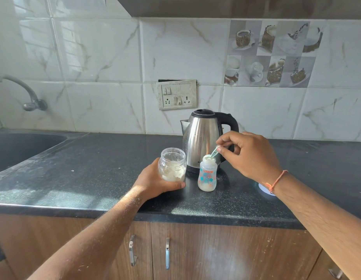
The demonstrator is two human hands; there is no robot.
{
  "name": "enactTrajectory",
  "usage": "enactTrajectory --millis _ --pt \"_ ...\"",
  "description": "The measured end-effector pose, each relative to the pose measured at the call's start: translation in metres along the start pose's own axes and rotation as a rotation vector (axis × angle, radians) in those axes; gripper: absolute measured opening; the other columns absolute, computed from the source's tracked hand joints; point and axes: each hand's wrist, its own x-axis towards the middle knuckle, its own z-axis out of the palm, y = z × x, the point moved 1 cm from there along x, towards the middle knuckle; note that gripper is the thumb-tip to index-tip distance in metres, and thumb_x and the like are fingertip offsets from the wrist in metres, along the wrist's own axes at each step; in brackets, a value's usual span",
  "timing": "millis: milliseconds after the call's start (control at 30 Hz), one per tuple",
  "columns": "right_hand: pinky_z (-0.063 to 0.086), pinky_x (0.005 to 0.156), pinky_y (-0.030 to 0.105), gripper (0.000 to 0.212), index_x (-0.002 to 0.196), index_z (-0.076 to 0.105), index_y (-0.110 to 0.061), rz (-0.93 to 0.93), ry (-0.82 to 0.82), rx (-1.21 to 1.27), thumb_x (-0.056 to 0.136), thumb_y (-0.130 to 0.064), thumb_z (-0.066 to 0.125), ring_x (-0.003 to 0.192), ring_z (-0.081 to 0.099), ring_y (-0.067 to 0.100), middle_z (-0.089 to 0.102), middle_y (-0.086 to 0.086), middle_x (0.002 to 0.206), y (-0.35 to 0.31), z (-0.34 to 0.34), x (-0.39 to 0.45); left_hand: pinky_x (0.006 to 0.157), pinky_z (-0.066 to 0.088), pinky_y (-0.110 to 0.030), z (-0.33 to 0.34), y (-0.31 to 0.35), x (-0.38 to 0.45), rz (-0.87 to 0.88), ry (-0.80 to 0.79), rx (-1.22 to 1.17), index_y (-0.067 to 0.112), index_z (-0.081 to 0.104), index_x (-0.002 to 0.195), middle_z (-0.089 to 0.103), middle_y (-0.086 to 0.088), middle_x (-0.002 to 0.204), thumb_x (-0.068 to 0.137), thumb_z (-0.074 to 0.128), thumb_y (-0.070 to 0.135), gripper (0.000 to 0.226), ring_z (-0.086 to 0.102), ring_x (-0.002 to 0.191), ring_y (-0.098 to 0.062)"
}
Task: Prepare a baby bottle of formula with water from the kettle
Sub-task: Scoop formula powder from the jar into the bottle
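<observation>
The baby bottle (207, 173) stands upright and uncapped on the black counter (107, 164), between the two hands and just below the right one. It is small, translucent plastic, waisted in the middle, printed with blue and orange flowers; pale powder or liquid lies in its base. An orange word runs across its shoulder, too blurred to read. The right hand (248, 156) pinches the handle of a pale teal scoop (214, 152) between thumb and fingertips, its bowl tipped down into the bottle's mouth. The left hand (155, 182) is wrapped around the lower part of a clear open jar (172, 167) holding white formula powder, resting on the counter just left of the bottle. Behind both hands stands a steel kettle (204, 138) with a black lid and handle; lettering at its base begins with "M", the rest hidden by the bottle.
</observation>
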Motion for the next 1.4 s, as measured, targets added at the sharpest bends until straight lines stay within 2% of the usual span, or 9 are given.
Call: enactTrajectory --millis 133,300,700,833,1100,1167,1233,1300,1400 --pt "0.05 0.047 0.03 0.015 0.094 0.083 -0.025 -0.228 0.014 -0.122 0.085 -0.016 0.092 0.065 0.059 0.012 0.068 -0.012 0.067 0.001 -0.002 -0.01 0.107 0.061 -0.042 0.0 -0.001 0.0 -0.002 -0.001 0.004 0.042 0.064 0.133 0.078 0.023 0.119 0.048 0.101 0.073 0.098 0.074 0.112 -0.002" --pt "0.046 0.048 0.027 0.016 0.095 0.085 -0.023 -0.349 0.025 -0.14 0.086 -0.012 0.092 0.07 0.067 0.017 0.071 -0.013 0.069 0.007 -0.003 -0.017 0.106 0.061 -0.042 0.001 -0.001 0.001 0.001 -0.001 0.005 0.042 0.064 0.131 0.078 0.024 0.118 0.047 0.101 0.071 0.096 0.074 0.111 0.0" --pt "0.05 0.048 0.029 0.019 0.091 0.086 -0.026 -0.178 0.104 -0.058 0.081 -0.012 0.096 0.062 0.06 0.01 0.067 -0.011 0.07 0.011 -0.003 -0.025 0.106 0.061 -0.041 0.0 0.001 -0.001 0.003 -0.009 0.0 0.041 0.063 0.132 0.078 0.023 0.119 0.048 0.101 0.071 0.096 0.074 0.112 -0.002" --pt "0.047 0.047 0.027 0.02 0.092 0.085 -0.028 -0.201 0.057 -0.087 0.081 -0.013 0.095 0.063 0.051 0.005 0.065 -0.009 0.068 0.009 -0.001 -0.025 0.105 0.061 -0.04 0.0 0.001 -0.001 0.003 -0.004 0.003 0.041 0.064 0.131 0.078 0.023 0.118 0.049 0.101 0.07 0.095 0.073 0.111 0.0" --pt "0.046 0.048 0.027 0.022 0.092 0.085 -0.031 -0.195 0.034 -0.099 0.081 -0.014 0.094 0.061 0.054 0.009 0.065 -0.008 0.069 0.008 -0.002 -0.023 0.105 0.061 -0.041 0.0 0.001 0.0 0.008 -0.005 0.004 0.041 0.063 0.133 0.078 0.022 0.119 0.049 0.101 0.07 0.096 0.073 0.111 -0.001" --pt "0.041 0.051 0.022 0.023 0.091 0.084 -0.032 -0.149 0.041 -0.089 0.081 -0.015 0.095 0.06 0.055 0.01 0.065 -0.01 0.07 0.008 -0.003 -0.024 0.105 0.061 -0.041 0.001 0.0 0.0 0.009 -0.006 0.003 0.041 0.064 0.133 0.078 0.022 0.119 0.049 0.101 0.07 0.096 0.074 0.111 -0.001" --pt "0.047 0.055 0.022 0.019 0.091 0.084 -0.033 -0.044 0.054 -0.037 0.082 -0.019 0.094 0.064 0.062 0.008 0.07 -0.017 0.074 0.006 -0.003 -0.025 0.105 0.062 -0.041 0.0 -0.001 0.0 0.007 -0.002 0.002 0.042 0.064 0.132 0.078 0.023 0.118 0.049 0.101 0.071 0.095 0.074 0.11 0.0" --pt "0.057 0.066 0.027 0.016 0.091 0.082 -0.033 0.167 0.077 0.124 0.087 -0.022 0.092 0.07 0.07 0.006 0.078 -0.022 0.078 0.006 -0.001 -0.026 0.105 0.062 -0.042 0.001 -0.002 0.001 0.01 -0.007 0.002 0.043 0.064 0.131 0.079 0.023 0.118 0.048 0.101 0.072 0.095 0.074 0.11 -0.001" --pt "0.053 0.072 0.022 0.014 0.092 0.079 -0.028 0.503 0.122 0.432 0.089 -0.02 0.091 0.069 0.069 0.0 0.082 -0.02 0.082 0.01 0.005 -0.024 0.105 0.062 -0.042 0.0 -0.003 0.001 0.008 -0.003 0.006 0.043 0.064 0.131 0.078 0.023 0.119 0.048 0.101 0.074 0.097 0.074 0.111 -0.001"
